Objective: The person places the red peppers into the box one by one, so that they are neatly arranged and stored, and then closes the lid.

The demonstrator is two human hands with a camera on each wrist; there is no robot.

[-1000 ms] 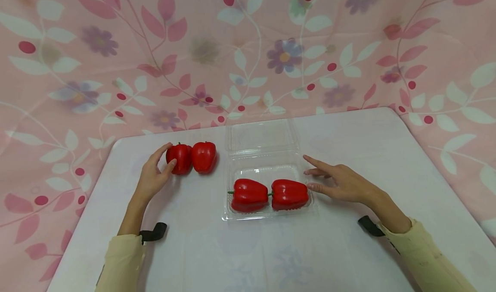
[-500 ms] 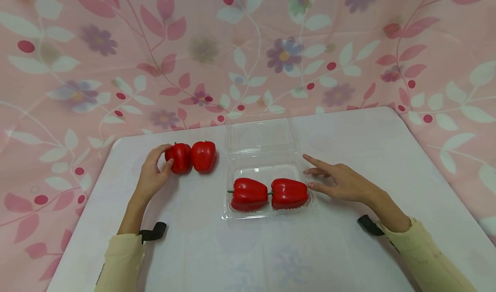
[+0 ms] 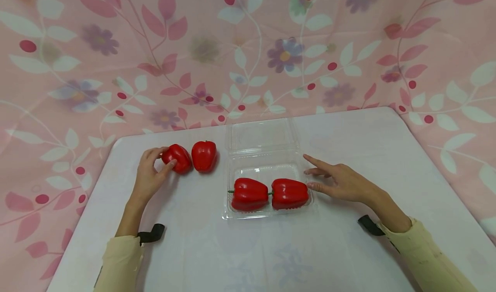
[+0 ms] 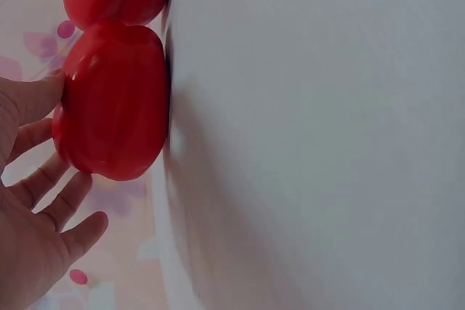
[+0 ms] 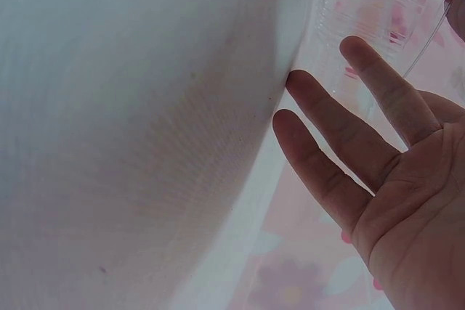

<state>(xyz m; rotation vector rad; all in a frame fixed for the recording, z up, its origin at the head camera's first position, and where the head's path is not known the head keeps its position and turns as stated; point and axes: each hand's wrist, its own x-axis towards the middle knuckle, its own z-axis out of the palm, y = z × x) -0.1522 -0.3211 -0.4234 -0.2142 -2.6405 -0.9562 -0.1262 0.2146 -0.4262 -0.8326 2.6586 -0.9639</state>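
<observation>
My left hand (image 3: 149,174) pinches a shiny red bell pepper (image 3: 180,159) between thumb and fingers at the table's far left. In the left wrist view this bell pepper (image 4: 112,103) lies tilted against the fingertips, its stem hidden. Another red bell pepper (image 3: 204,156) stands upright just to its right. A clear plastic clamshell box (image 3: 267,171) lies with its lid raised back. Along its front half, two red bell peppers lie on their sides, a left one (image 3: 249,194) and a right one (image 3: 289,194). Beside the box's right edge, my right hand (image 3: 345,181) is spread, holding nothing.
A white-covered table (image 3: 333,244) with rounded back corners carries everything. Pink floral cloth (image 3: 248,51) hangs behind it. Black straps with stubby ends circle both wrists, the left strap (image 3: 152,233) and the right strap (image 3: 370,225).
The bell pepper in my left hand has tipped over toward the left, and a small gap has opened between it and its neighbour. My right hand stays where it was.
</observation>
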